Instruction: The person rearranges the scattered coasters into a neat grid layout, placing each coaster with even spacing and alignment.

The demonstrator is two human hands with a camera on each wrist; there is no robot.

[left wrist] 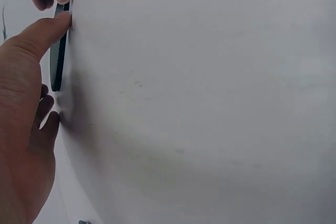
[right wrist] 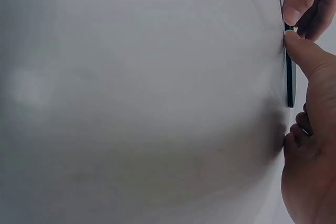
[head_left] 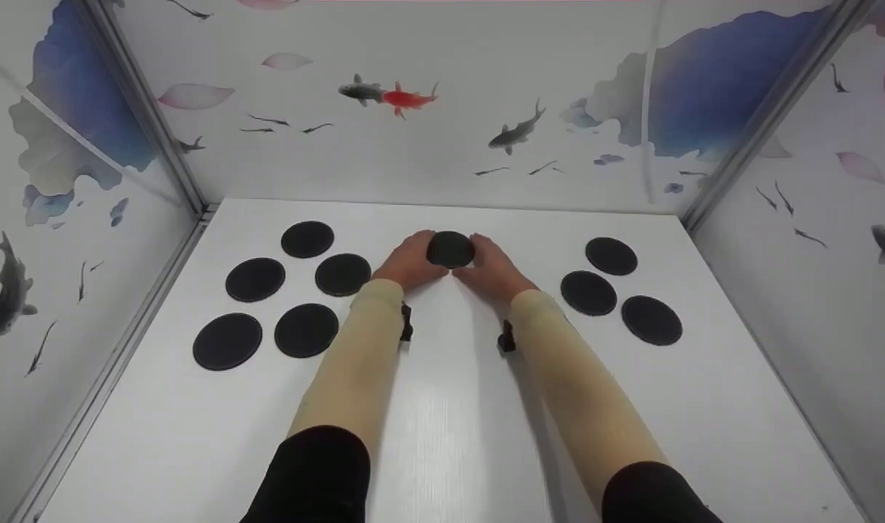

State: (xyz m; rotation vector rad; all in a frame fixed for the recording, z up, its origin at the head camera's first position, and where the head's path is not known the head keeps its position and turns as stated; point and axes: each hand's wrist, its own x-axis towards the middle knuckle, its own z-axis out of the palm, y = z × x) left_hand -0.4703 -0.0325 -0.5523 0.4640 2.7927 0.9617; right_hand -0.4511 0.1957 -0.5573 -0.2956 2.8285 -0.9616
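At the far middle of the white table, a round black coaster (head_left: 450, 250) is held between both hands. My left hand (head_left: 412, 263) grips its left edge, and the right hand (head_left: 495, 267) has the opposite edge. In the left wrist view the coaster (left wrist: 55, 66) shows edge-on, close over the tabletop, with the left thumb (left wrist: 55, 26) on its near side. From the right wrist, its thin dark rim (right wrist: 290, 82) runs beside the right thumb (right wrist: 302, 45). The two thumbs come close together at the near edge. Most fingertips are hidden behind the coaster in the head view.
Several matching black coasters lie flat on the left of the table (head_left: 428, 436), one (head_left: 343, 274) right beside the left wrist. On the right lie three more, the nearest to the arm being this coaster (head_left: 588, 293). Printed panels (head_left: 442, 160) wall in the back and sides.
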